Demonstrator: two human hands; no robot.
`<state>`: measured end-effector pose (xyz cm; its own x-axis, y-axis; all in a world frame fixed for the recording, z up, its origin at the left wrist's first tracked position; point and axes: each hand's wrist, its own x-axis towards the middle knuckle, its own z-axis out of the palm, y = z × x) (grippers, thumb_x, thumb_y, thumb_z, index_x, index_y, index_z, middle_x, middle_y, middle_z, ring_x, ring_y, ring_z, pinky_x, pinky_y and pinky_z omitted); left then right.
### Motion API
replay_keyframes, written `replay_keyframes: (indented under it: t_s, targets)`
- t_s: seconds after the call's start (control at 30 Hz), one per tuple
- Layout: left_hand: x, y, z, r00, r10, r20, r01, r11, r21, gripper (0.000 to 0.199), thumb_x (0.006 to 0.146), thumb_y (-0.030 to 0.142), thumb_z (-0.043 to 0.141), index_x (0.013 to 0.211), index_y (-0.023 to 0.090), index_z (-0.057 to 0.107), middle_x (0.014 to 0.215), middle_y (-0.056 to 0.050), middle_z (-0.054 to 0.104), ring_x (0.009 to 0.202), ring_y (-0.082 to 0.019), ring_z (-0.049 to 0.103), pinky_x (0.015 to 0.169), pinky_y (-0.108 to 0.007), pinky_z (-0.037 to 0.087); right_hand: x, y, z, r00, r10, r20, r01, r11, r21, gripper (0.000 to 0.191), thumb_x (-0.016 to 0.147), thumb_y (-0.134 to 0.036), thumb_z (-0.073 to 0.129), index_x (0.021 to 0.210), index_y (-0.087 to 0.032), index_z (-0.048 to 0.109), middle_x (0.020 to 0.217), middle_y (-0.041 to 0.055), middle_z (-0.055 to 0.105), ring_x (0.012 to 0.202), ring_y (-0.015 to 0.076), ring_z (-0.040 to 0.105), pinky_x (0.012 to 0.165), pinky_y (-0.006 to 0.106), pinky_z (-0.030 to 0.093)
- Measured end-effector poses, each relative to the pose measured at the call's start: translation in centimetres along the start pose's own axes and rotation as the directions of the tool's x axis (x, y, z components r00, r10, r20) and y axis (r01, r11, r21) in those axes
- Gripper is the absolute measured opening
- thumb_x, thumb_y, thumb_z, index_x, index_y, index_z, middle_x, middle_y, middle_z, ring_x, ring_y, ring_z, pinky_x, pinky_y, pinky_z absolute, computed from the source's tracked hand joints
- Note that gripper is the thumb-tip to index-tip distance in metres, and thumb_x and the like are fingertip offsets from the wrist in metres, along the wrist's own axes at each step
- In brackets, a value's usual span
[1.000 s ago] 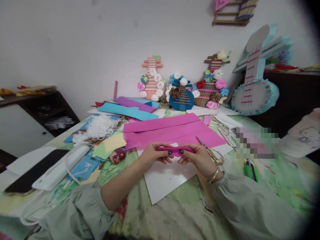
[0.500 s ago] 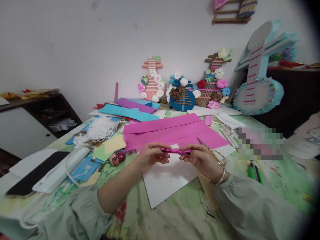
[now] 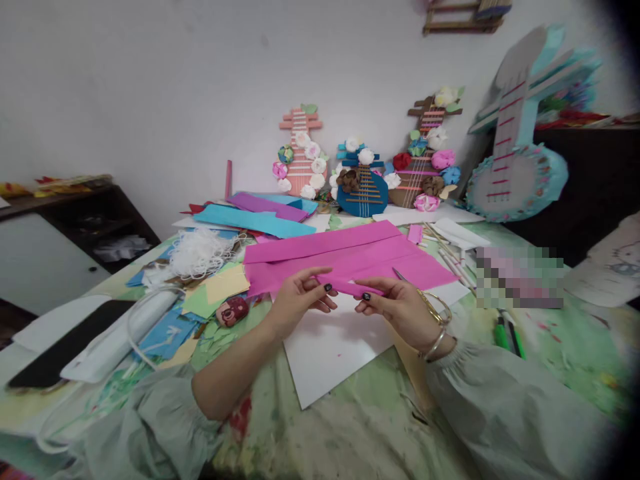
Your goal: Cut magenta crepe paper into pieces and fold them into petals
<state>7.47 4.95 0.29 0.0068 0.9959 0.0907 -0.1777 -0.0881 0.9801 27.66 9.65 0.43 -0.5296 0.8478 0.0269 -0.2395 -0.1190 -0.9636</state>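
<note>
Between my fingertips stretches a small folded strip of pink paper [image 3: 369, 289]. My left hand [image 3: 300, 297] pinches its left end with thumb and fingers, though that end blends with the pink sheet behind. My right hand [image 3: 399, 308] grips the right end, thumb below and index finger above. A large creased pink paper sheet [image 3: 330, 250] lies flat just beyond both hands. Beneath them is a white sheet [image 3: 320, 373]. Gold-handled scissors [image 3: 439, 308] lie behind my right hand, partly covered by it.
White string [image 3: 203, 253], coloured paper scraps [image 3: 220, 287] and a dark red patterned object [image 3: 233, 311] lie left. Decorated paper instruments [image 3: 363, 187] lean on the wall. A black phone [image 3: 70, 343] is far left. Green-handled tools [image 3: 509, 335] and thin sticks [image 3: 453, 263] lie right.
The folded pink strip has been turned, now slanting in my fingers. My left thumb has swung up into view and both hands have shifted slightly. The whole view has moved a little.
</note>
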Motion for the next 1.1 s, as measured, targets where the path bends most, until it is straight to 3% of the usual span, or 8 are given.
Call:
replay_keyframes:
  t_s: [0.1, 0.23, 0.4, 0.5, 0.63, 0.83, 1.1]
  targets:
    - [0.1, 0.0, 0.0, 0.999, 0.025, -0.021, -0.025, 0.999, 0.042, 0.050, 0.072, 0.032, 0.073, 0.115, 0.013, 0.055, 0.070, -0.002, 0.067, 0.066, -0.019, 0.070, 0.058, -0.025, 0.056, 0.0, 0.0, 0.1, 1.000, 0.005, -0.008, -0.006, 1.000, -0.026, 0.043, 0.061, -0.030, 0.079, 0.100, -0.014, 0.069, 0.071, 0.0051, 0.072, 0.064, 0.0154, 0.068, 0.060, 0.026, 0.055]
    - [0.3, -0.1, -0.1, 0.999, 0.027, -0.038, -0.025, 0.998, 0.051, 0.038, 0.070, 0.035, 0.075, 0.096, 0.011, 0.061, 0.070, -0.004, 0.069, 0.066, -0.020, 0.070, 0.057, -0.024, 0.056, 0.1, 0.3, 0.0, 1.000, 0.001, -0.008, -0.002, 0.994, -0.111, 0.041, 0.061, -0.030, 0.078, 0.096, -0.012, 0.069, 0.065, 0.0037, 0.070, 0.058, 0.0140, 0.066, 0.057, 0.026, 0.053]
    - [0.2, -0.2, -0.2, 0.997, 0.012, -0.081, -0.009, 0.999, 0.036, 0.043, 0.063, 0.032, 0.080, 0.096, 0.011, 0.061, 0.075, -0.006, 0.071, 0.067, -0.020, 0.070, 0.060, -0.025, 0.056, 0.4, 0.8, 0.0, 0.999, 0.038, 0.011, -0.035, 0.974, -0.223, 0.034, 0.060, -0.032, 0.078, 0.085, -0.011, 0.069, 0.060, 0.0029, 0.069, 0.055, 0.0129, 0.064, 0.056, 0.025, 0.052]
    - [0.1, 0.0, -0.1, 0.993, 0.017, -0.120, -0.014, 1.000, 0.027, 0.039, 0.059, 0.030, 0.082, 0.086, 0.010, 0.062, 0.070, -0.006, 0.071, 0.066, -0.019, 0.070, 0.062, -0.025, 0.056, 0.3, 1.0, 0.2, 0.998, 0.058, 0.028, -0.049, 0.964, -0.261, 0.032, 0.059, -0.031, 0.079, 0.082, -0.011, 0.069, 0.059, 0.0020, 0.068, 0.055, 0.0120, 0.063, 0.055, 0.023, 0.051]
    - [0.0, 0.3, 0.1, 0.996, -0.021, -0.083, 0.024, 0.999, 0.045, 0.036, 0.059, 0.028, 0.082, 0.083, 0.008, 0.065, 0.073, -0.009, 0.072, 0.067, -0.019, 0.070, 0.068, -0.029, 0.057, 0.0, 1.1, 0.5, 0.995, 0.037, 0.096, -0.010, 0.963, -0.271, 0.035, 0.067, -0.039, 0.074, 0.088, -0.013, 0.069, 0.067, 0.0035, 0.069, 0.056, 0.0112, 0.063, 0.054, 0.022, 0.050]
    - [0.1, -0.1, 0.0, 0.996, -0.044, -0.084, 0.042, 0.999, -0.016, 0.038, 0.058, 0.026, 0.084, 0.086, 0.008, 0.066, 0.076, -0.009, 0.072, 0.070, -0.019, 0.070, 0.073, -0.029, 0.057, 0.1, 1.4, 0.7, 0.996, -0.018, 0.085, 0.044, 0.948, -0.314, 0.029, 0.066, -0.042, 0.073, 0.069, -0.013, 0.068, 0.053, 0.0004, 0.063, 0.047, 0.0092, 0.055, 0.049, 0.022, 0.046]
    - [-0.4, -0.6, 0.8, 0.991, -0.136, 0.000, 0.136, 0.990, -0.022, 0.032, 0.059, 0.026, 0.082, 0.083, 0.007, 0.071, 0.075, -0.010, 0.072, 0.069, -0.018, 0.069, 0.062, -0.022, 0.054, -0.3, 2.0, 1.3, 0.997, -0.043, 0.070, 0.064, 0.941, -0.332, 0.023, 0.069, -0.035, 0.071, 0.073, -0.013, 0.069, 0.054, -0.0009, 0.063, 0.049, 0.0086, 0.055, 0.051, 0.021, 0.046]
